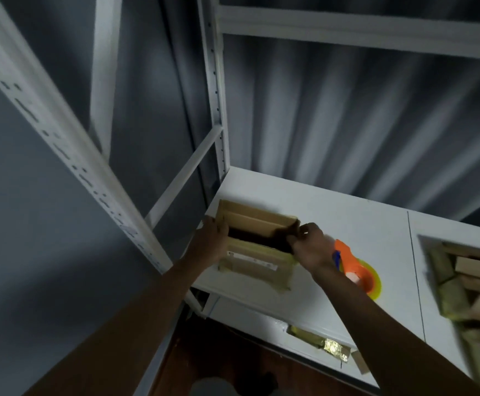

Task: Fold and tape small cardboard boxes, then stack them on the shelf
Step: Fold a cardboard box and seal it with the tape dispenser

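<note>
Box (257, 247) interior dark; right hand (309, 244) blurred.

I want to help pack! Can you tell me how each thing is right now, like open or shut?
Box: on the shelf, top still open, flaps up.
Left hand: holds the box's left end.
Right hand: pinches the box's right flap.
Tape dispenser: lying on the shelf, not in use.
Shelf: holds the box and dispenser.
</note>
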